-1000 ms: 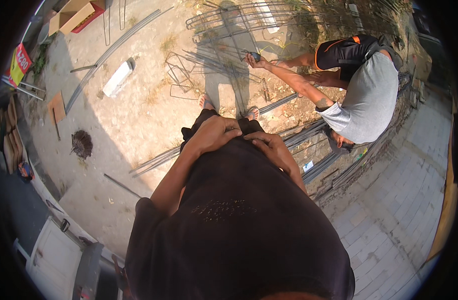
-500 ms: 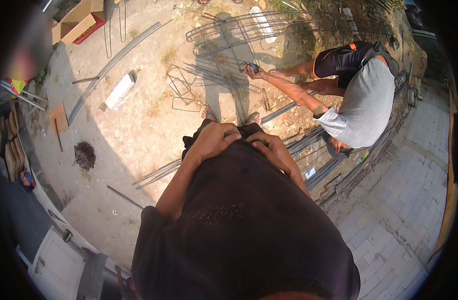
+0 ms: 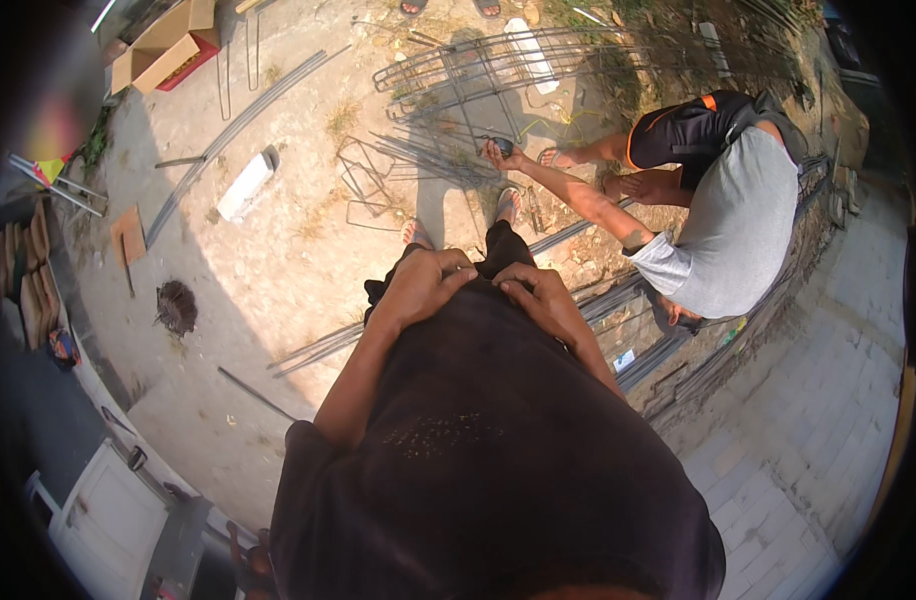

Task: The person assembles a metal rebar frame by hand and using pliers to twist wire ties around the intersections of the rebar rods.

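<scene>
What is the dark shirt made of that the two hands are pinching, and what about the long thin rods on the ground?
The dark shirt looks like soft matte cloth, probably knit cotton or similar: it bunches where the left hand and right hand grip its hem. The long rods look like steel bars: thin, straight, dull grey, though too small to tell any surface ribbing.
</scene>
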